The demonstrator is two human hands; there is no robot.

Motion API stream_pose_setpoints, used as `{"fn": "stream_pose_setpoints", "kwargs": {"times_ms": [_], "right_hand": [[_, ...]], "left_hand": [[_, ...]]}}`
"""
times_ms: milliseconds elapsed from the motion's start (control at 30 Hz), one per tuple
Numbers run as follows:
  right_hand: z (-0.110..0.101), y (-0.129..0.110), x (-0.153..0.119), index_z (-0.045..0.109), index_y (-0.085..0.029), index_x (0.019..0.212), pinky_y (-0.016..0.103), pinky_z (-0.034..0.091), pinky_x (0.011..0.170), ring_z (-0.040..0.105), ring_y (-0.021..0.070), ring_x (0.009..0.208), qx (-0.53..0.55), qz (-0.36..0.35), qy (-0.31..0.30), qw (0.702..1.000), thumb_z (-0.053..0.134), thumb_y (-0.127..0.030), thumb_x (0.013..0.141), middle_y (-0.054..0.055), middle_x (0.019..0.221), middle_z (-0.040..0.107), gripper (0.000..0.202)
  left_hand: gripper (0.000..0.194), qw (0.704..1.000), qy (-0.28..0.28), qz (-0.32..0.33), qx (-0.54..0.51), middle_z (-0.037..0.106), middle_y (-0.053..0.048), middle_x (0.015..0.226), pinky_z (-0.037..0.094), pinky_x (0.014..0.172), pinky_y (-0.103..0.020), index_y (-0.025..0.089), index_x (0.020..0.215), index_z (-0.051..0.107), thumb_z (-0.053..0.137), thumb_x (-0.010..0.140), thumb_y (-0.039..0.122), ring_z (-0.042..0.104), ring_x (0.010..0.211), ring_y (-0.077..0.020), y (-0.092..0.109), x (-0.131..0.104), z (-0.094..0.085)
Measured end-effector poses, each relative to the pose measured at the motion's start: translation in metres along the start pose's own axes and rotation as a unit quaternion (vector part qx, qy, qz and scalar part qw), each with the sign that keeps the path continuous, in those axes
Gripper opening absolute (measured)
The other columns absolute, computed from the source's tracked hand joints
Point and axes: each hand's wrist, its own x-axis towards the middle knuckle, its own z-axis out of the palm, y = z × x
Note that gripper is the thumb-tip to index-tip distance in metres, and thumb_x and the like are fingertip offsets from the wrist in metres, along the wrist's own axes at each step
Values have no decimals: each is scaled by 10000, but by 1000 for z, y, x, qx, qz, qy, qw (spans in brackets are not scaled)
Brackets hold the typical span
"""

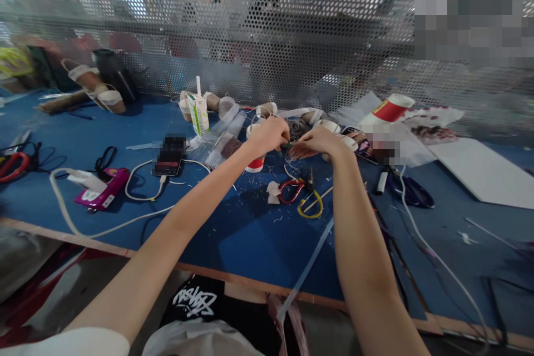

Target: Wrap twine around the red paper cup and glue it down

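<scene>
- at frame centre, a small green piece (287, 145) between left hand (273, 132) and right hand (320, 140); both half-curled, cannot tell what either grips;
- just below, pliers (309, 183) on the counter (242, 245);
- work looks unfinished; remainder unclear

Two hands (271, 132) (319, 140) – one carton (198, 113)

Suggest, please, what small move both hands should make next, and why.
Probably bring the right hand a little closer to the left hand: a small green piece shows between them, and the red-and-yellow-handled tool lies untouched.
</scene>
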Motion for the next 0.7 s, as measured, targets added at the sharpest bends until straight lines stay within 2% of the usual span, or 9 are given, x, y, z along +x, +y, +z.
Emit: {"fn": "stream_pose_setpoints", "kwargs": {"times_ms": [133, 200, 367, 567, 700], "right_hand": [[9, -2, 2, 699, -229, 517, 305, 596, 473, 696, 224, 480, -10, 25, -54, 998, 869, -329, 630, 43, 531, 711, 227], [11, -2, 3, 683, -235, 496, 319, 603, 491, 704, 233, 496, -12, 33, -76, 997, 874, -331, 614, 41, 543, 717, 244], [11, -2, 1, 672, -246, 489, 286, 589, 480, 708, 214, 512, -17, 35, -96, 995, 888, -335, 577, 26, 577, 734, 250], [10, 0, 0, 660, -229, 501, 308, 587, 451, 690, 221, 470, -19, 30, -53, 998, 897, -393, 584, 41, 530, 708, 300], [10, 4, 1, 649, -232, 506, 315, 584, 454, 702, 249, 499, -4, -24, 14, 1000, 919, -375, 547, 45, 467, 670, 308]], "left_hand": [[6, 999, 39, -9, 18, 745, -39, 736, 545, 737, -240, 139, 730, 742, 746, 733, 143, 693, 714, -149, 3, 0, -1], [61, 998, 54, 1, 34, 741, -38, 737, 540, 768, -245, 140, 724, 736, 715, 777, 163, 690, 735, -149, 4, 0, -1], [235, 996, 43, 19, 73, 739, -64, 766, 540, 818, -270, 138, 751, 748, 539, 855, 115, 691, 766, -160, 6, 2, 2], [237, 995, 40, 24, 92, 735, -61, 769, 528, 875, -313, 172, 753, 768, 547, 803, 104, 681, 808, -186, 7, 0, 5], [108, 995, 64, 24, 67, 724, -40, 749, 527, 884, -310, 189, 737, 765, 671, 785, 169, 682, 820, -186, 9, -2, 4]]}}
